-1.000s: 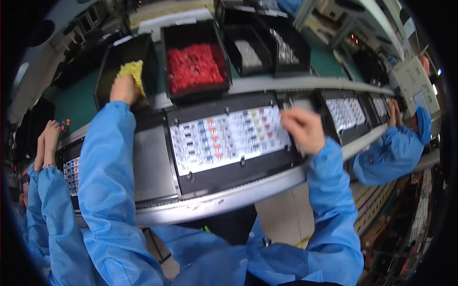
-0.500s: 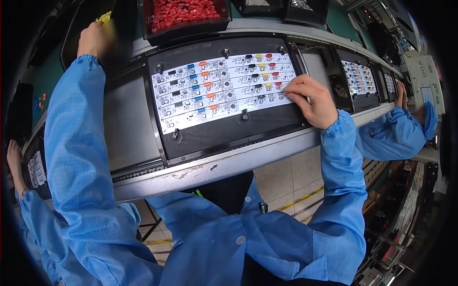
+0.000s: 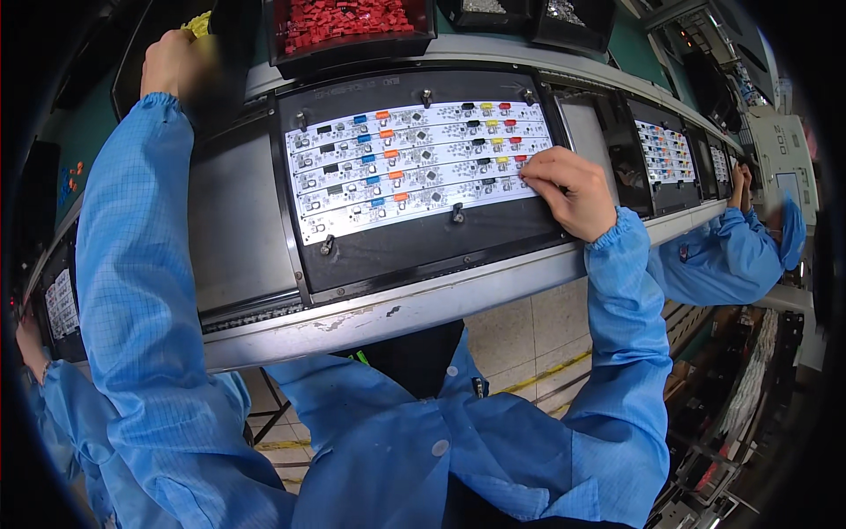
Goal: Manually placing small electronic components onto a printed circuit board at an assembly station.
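Observation:
White circuit boards [image 3: 352,201] lie in several rows in a black carrier frame [image 3: 388,256] before me. Small black, blue, orange, yellow and red connectors stand on them. My right hand [image 3: 571,189] is over the right end of the nearest board, thumb and forefinger pinched together at its surface. What they pinch, if anything, is hidden. Just beyond the fingertips sits a red connector [image 3: 520,160]. At the far left, my left hand [image 3: 173,66] reaches into a dark bin [image 3: 132,75] by yellow connectors [image 3: 199,24]; its fingers are smeared and partly hidden.
A black bin [image 3: 352,53] of red connectors stands behind the carrier, with bins of silvery parts [image 3: 564,11] to its right. A metal rail [image 3: 397,309] runs along the near side. Another carrier [image 3: 663,150] and a co-worker [image 3: 727,251] are at the right; another person's hand [image 3: 32,348] shows far left.
The view has shifted slightly. My right hand has moved a little left and nearer along the nearest board. My left hand stays in the bin with the yellow connectors.

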Demonstrator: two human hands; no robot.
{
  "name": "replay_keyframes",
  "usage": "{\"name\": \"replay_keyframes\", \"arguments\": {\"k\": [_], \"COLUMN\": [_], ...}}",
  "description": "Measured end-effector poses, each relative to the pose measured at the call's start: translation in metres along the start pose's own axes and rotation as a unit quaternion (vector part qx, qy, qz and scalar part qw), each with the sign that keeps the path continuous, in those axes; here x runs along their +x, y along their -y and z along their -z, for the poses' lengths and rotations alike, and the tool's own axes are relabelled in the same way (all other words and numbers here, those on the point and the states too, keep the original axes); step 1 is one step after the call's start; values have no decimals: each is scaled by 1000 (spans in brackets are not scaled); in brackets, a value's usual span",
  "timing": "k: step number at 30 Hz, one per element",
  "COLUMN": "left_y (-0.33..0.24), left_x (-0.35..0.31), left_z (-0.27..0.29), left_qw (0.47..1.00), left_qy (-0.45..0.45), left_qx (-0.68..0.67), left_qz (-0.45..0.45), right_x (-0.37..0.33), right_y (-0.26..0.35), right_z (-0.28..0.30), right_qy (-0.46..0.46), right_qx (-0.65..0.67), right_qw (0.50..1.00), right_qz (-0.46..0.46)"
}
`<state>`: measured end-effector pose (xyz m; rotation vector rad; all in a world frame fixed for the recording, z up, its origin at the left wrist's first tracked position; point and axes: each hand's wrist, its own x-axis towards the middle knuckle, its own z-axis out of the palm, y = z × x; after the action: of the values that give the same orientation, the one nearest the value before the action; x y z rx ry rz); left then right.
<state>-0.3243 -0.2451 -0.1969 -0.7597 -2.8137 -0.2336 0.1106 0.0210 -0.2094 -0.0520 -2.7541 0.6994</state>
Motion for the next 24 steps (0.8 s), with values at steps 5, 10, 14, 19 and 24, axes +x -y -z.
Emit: {"name": "replay_keyframes", "arguments": {"k": [5,10,14,19,24], "left_y": [-2,-3,0,11,-35], "left_x": [-3,-2,-2,-14,-101], "left_z": [0,0,0,18,75], "left_qw": [1000,1000,999,996,922], "left_qy": [-17,-23,-21,-48,-209], "left_qx": [-9,-14,-36,-65,-323], "left_qz": [8,6,2,24,-47], "right_x": [-3,-5,-5,3,-1], "right_y": [-1,-1,1,6,31], "right_z": [0,2,4,0,16], "right_qy": [0,5,15,-6,-134], "right_qx": [-12,-25,-32,-3,-27], "right_qw": [1000,1000,999,1000,991], "right_qz": [-2,-5,0,-21,-9]}}
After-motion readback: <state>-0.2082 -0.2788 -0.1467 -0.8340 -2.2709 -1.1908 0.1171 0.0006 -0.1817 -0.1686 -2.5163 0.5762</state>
